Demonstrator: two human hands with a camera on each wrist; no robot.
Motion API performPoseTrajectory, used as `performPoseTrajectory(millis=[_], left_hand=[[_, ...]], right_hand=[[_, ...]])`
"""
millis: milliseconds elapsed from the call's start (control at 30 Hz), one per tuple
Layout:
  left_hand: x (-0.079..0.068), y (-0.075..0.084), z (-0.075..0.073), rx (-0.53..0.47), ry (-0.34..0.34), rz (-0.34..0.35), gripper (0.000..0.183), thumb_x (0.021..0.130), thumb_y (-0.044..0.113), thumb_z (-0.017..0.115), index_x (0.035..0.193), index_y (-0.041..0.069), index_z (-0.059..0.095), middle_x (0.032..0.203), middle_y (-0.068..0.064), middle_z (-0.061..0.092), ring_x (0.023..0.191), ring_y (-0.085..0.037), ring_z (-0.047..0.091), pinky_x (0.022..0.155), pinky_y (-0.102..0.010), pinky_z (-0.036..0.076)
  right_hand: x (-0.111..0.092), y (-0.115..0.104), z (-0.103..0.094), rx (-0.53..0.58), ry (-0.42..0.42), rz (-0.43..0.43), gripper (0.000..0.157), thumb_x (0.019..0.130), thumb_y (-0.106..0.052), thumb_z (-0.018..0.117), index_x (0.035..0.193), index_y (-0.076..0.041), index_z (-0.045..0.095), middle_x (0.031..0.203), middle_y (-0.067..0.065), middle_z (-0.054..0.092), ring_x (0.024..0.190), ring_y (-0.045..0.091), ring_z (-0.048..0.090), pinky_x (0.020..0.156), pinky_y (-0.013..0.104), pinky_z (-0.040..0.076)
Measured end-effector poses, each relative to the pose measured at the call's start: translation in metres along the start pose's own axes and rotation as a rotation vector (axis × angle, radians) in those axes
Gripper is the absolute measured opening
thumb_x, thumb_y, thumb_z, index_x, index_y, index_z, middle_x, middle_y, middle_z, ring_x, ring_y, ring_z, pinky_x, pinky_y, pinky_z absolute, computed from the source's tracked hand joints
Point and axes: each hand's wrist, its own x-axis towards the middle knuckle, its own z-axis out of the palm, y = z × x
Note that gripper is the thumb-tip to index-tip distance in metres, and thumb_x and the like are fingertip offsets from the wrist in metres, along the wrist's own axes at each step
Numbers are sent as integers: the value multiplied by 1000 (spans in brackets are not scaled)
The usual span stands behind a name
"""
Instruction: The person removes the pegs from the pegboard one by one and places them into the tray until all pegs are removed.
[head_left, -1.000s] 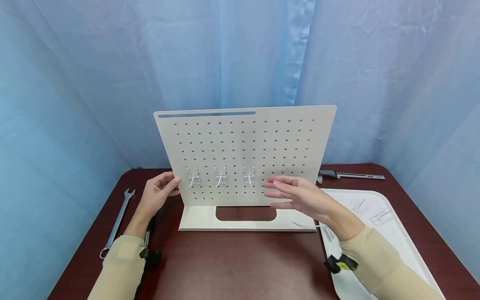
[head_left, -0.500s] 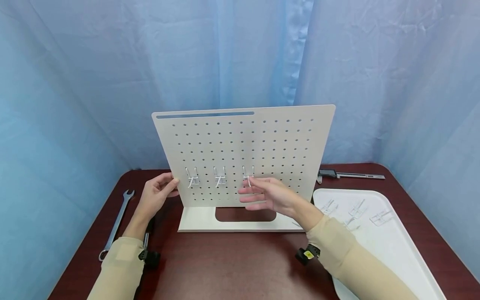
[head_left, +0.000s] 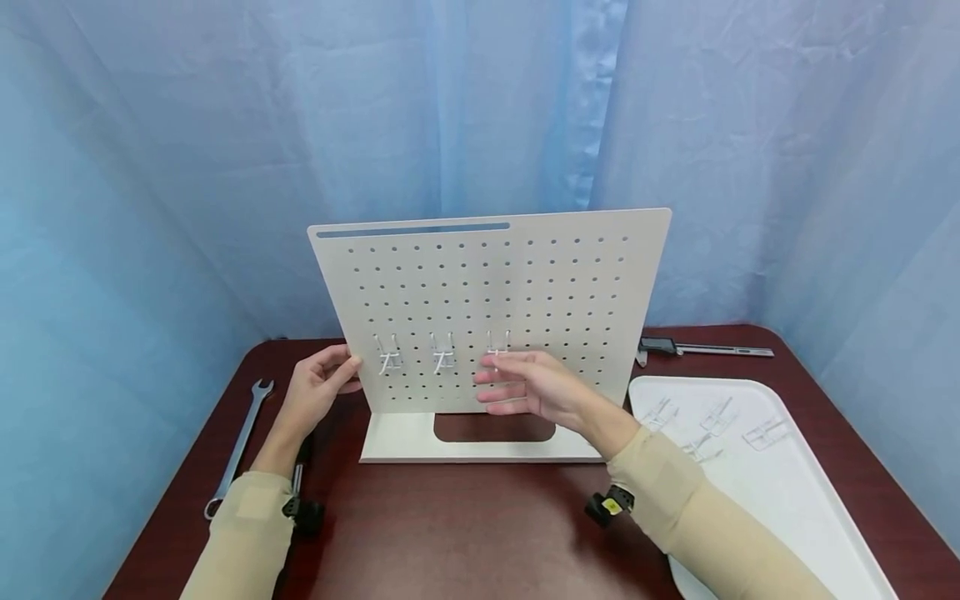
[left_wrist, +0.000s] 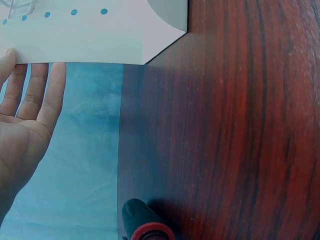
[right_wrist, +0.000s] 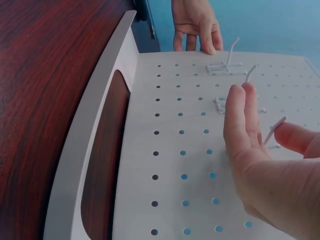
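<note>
A white pegboard stands on its base, with three white wire hooks in a row. My left hand grips its left edge, thumb in front and fingers behind. In the right wrist view, my right hand is at the rightmost mounted hook: the thumb is against its prong, while the other fingers stay straight on the opposite side. The middle hook and the leftmost hook hang beside it. Part of the rightmost hook is hidden behind my right hand.
On the right, a white tray bears several loose wire hooks. A caliper lies behind it. A wrench is at the left, with a dark-handled tool near my left forearm. Blue curtains surround the table.
My right hand has moved left from the board's right part to the rightmost mounted hook, then barely shifted. My left hand has stayed on the board's edge.
</note>
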Motion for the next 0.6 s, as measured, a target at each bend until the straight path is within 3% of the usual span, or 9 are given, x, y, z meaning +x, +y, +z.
performPoseTrajectory(millis=[600], left_hand=[[2, -2, -2, -2, -6, 4, 27, 100, 12, 66, 124, -2, 67, 116, -25, 68, 92, -17, 73, 78, -30, 61]], right_hand=[[-5, 1, 6, 103, 65, -9, 46, 105, -14, 56, 144, 9, 47, 137, 31, 56, 89, 23, 74, 88, 44, 60]])
